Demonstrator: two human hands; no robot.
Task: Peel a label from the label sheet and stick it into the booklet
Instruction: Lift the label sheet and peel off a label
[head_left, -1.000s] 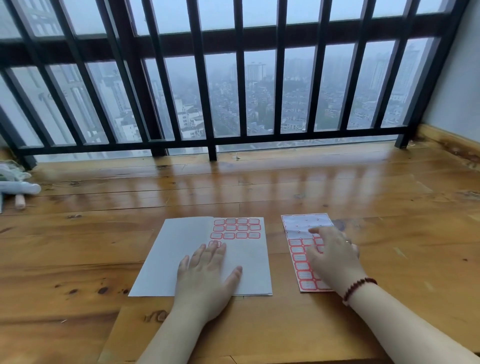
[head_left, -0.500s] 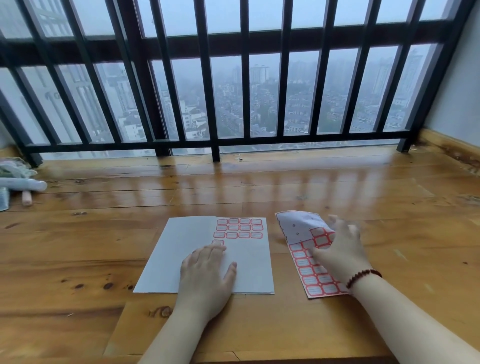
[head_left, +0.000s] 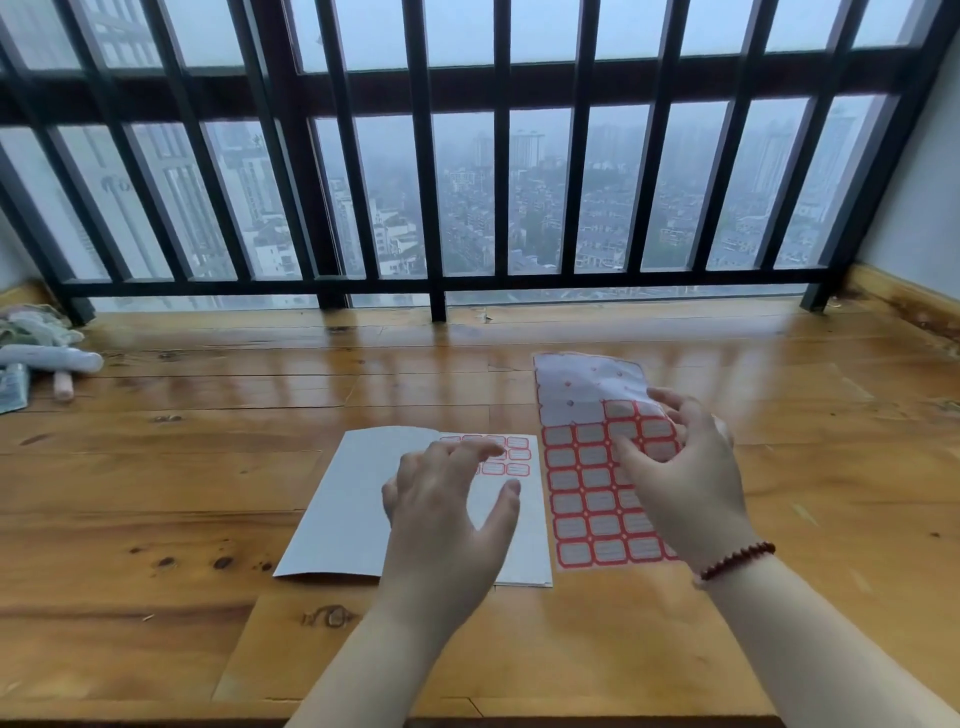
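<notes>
My right hand (head_left: 680, 478) is pinched on the right edge of the label sheet (head_left: 592, 467), thumb in front and fingers behind, holding it tilted up just right of centre frame. The sheet's upper part is bare backing with the labels gone; below that, rows of red-bordered labels (head_left: 597, 525) fill it to the bottom edge.

My left hand (head_left: 447, 514) hovers over the open booklet (head_left: 337, 519), fingers spread apart and gripping nothing; whether the fingertips touch the page I cannot tell. The booklet lies flat on the wooden table (head_left: 156, 519) at centre, just left of the sheet. On its right page, near the top, sit a few rows of stuck labels (head_left: 514, 457), partly hidden by my fingers.

At the left edge of the frame lies a small heap of cloth and a pale tube-like thing (head_left: 52, 358), well apart from the booklet. Black window bars (head_left: 436, 208) run along the table's far edge.
</notes>
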